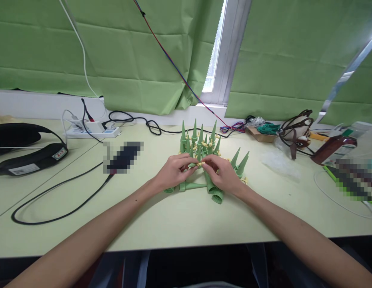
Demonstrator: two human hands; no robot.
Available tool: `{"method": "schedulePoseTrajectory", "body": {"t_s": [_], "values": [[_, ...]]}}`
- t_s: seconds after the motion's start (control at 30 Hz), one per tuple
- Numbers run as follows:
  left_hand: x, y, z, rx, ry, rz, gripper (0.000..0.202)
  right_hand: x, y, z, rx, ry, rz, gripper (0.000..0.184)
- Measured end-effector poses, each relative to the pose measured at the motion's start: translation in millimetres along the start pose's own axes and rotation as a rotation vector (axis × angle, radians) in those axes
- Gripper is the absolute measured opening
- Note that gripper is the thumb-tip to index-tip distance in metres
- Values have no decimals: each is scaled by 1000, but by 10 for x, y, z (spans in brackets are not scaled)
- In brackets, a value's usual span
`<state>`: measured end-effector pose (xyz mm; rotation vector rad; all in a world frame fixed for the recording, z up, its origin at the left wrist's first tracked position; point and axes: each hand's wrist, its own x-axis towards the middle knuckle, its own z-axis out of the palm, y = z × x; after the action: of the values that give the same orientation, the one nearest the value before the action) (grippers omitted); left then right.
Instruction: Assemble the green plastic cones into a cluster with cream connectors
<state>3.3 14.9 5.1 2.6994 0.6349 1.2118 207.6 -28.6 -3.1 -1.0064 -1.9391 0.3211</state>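
Observation:
My left hand pinches a green plastic piece, which looks like part of a watering spike; most of it is hidden by the fingers. Between the fingertips of my right hand is a small yellow plastic valve, touching or almost touching the green piece. Behind both hands stand several green cone-shaped watering spikes, tips up, with small yellow parts among them. A green spike lies on its side under the hands, near an open threaded green end.
A pixelated dark device with a looped black cable lies left, before a white power strip. Black headgear is at far left. A brown bottle, clear plastic bags and a small cardboard box are at right.

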Motion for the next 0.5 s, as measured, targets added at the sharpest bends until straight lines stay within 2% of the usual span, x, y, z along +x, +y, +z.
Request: {"method": "schedulePoseTrajectory", "body": {"t_s": [0.17, 0.5], "values": [[-3, -4, -2, -3, -10, -3, 17, 6, -3, -5, -2, -1, 12, 18], [-2, 13, -8, -11, -27, 10, 18, 17, 53, 23, -78, -10, 47, 41]]}}
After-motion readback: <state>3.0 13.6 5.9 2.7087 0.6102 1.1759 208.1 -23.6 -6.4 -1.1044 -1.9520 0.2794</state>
